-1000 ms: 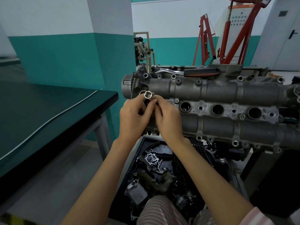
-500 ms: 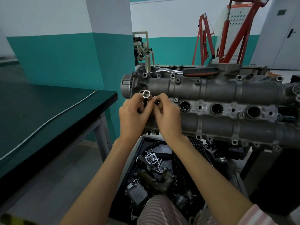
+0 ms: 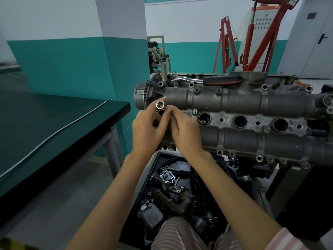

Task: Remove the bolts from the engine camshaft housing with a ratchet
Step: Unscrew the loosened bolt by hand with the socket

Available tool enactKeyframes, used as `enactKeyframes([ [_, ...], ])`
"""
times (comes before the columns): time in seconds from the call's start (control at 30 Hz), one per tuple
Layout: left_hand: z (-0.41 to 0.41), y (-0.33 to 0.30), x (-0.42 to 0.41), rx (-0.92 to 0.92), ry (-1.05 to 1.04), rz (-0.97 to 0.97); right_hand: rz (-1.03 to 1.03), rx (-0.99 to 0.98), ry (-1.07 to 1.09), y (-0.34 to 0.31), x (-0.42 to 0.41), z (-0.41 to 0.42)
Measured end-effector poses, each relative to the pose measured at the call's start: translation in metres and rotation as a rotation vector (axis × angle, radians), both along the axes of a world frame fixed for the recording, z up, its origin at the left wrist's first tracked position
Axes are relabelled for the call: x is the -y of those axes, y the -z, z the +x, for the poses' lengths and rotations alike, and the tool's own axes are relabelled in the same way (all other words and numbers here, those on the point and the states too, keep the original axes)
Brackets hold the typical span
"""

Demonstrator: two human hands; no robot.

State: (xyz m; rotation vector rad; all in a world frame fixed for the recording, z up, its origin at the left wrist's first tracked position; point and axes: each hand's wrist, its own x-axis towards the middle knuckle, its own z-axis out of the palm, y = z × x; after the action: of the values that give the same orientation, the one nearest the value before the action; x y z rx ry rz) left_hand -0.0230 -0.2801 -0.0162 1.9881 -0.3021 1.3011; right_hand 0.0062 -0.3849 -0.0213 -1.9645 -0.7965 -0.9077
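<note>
Directly ahead in the head view, a grey camshaft housing [image 3: 234, 105] stretches across a workshop stand, bolts [image 3: 196, 90] dotted along its edges. Along its far top edge lies a ratchet [image 3: 203, 79], chrome shaft with a black and red handle, untouched. Both hands meet at the housing's left end. The left hand [image 3: 146, 131] curls its fingers round a shiny silver socket [image 3: 160, 105], open end facing up. The right hand [image 3: 186, 132] pinches the socket's lower part, fingertips touching the left hand's; what else it holds is hidden. Below, a black tray [image 3: 153, 170] holds loose engine parts. A dark green table [image 3: 45, 123] stands to the left.
</note>
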Motion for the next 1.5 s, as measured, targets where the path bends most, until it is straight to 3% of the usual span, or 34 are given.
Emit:
enactKeyframes([
  [0.33,0.0021,-0.0006,0.0024,-0.028,0.011,-0.108,0.159,-0.116,-0.026,0.0013,-0.002,0.0029],
  [0.6,-0.0022,-0.0026,-0.002,-0.015,0.0,0.032,0.046,-0.033,-0.063,0.0014,0.0004,-0.0013],
  [0.9,0.0017,-0.0002,0.0028,-0.035,-0.012,-0.073,0.182,-0.098,-0.041,0.003,-0.0021,0.0019],
  [1.13,-0.0023,-0.0021,-0.0007,-0.018,-0.015,0.03,0.114,-0.033,-0.029,0.0028,-0.0017,0.0017],
  [1.33,0.0025,-0.0011,0.0018,-0.02,-0.007,-0.101,0.08,-0.025,-0.016,0.0039,-0.0018,0.0016],
  [1.5,0.0017,-0.0009,0.0041,-0.023,-0.009,-0.088,0.155,-0.098,0.011,0.0056,-0.0033,0.0047],
])
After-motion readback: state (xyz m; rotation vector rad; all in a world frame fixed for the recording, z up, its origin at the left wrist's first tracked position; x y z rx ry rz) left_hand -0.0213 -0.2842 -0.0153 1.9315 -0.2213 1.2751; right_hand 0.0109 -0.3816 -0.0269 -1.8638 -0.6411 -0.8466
